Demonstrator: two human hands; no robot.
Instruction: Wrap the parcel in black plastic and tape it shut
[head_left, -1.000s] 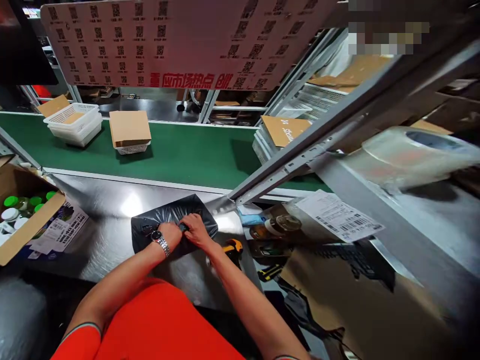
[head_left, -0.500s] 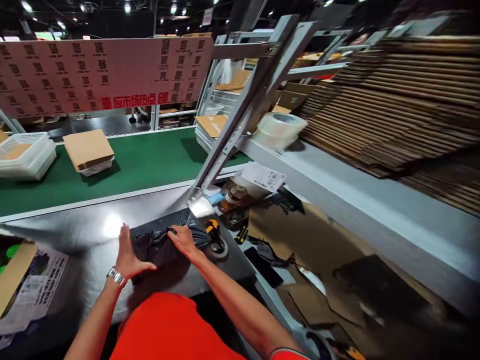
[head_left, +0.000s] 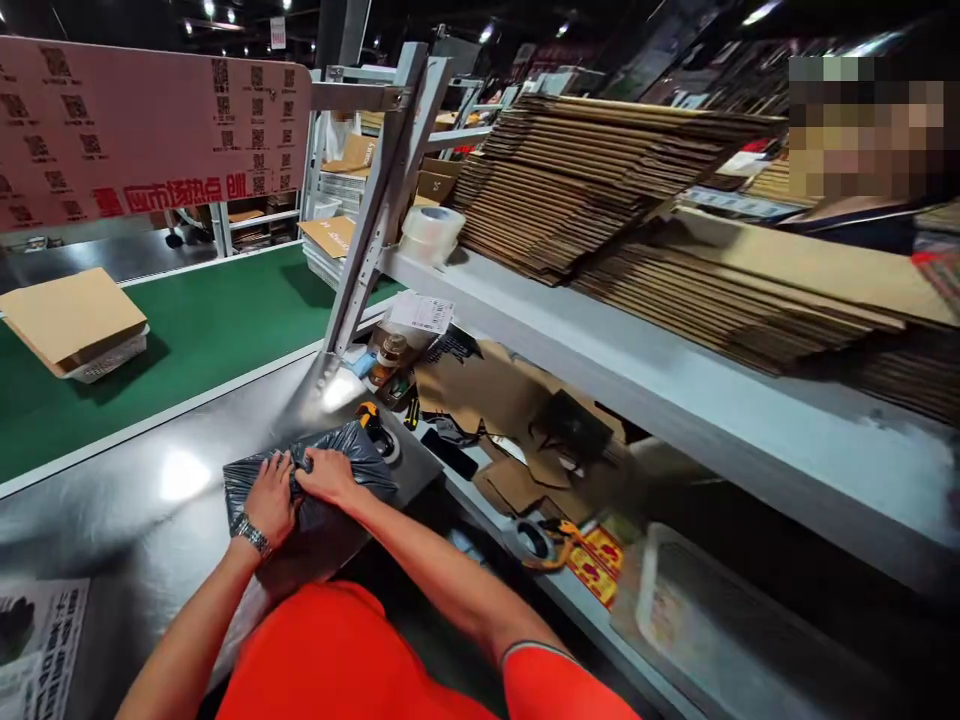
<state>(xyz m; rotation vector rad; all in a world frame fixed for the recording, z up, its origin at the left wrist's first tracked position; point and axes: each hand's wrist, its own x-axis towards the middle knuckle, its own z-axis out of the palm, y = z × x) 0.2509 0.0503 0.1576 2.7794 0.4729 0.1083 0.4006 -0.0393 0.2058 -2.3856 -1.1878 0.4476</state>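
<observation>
My hands are close together on top of the package [head_left: 365, 458], which lies on the metal bench [head_left: 142, 520], near the bench's right-hand edge. My right hand [head_left: 330, 474] looks curled onto a gathered bit of the black plastic [head_left: 349, 440]; my left hand [head_left: 271, 502] rests beside it, fingers over the wrap, though I can't tell whether they pinch any of it. The plastic is creased and pulled into ridges — thin stuff, I'd judge, so a hard tug or a dug-in nail could split it, and a loose pinch could let the gathered part spring open. Pulling unevenly might twist the package on that smooth metal. The yellow-and-black tape dispenser [head_left: 373, 425] is just beside its far right corner, so a slide that way could knock it towards the edge. My watch [head_left: 251, 535] sits close to the near left side, and its metal band might snag the film if I lean in.
</observation>
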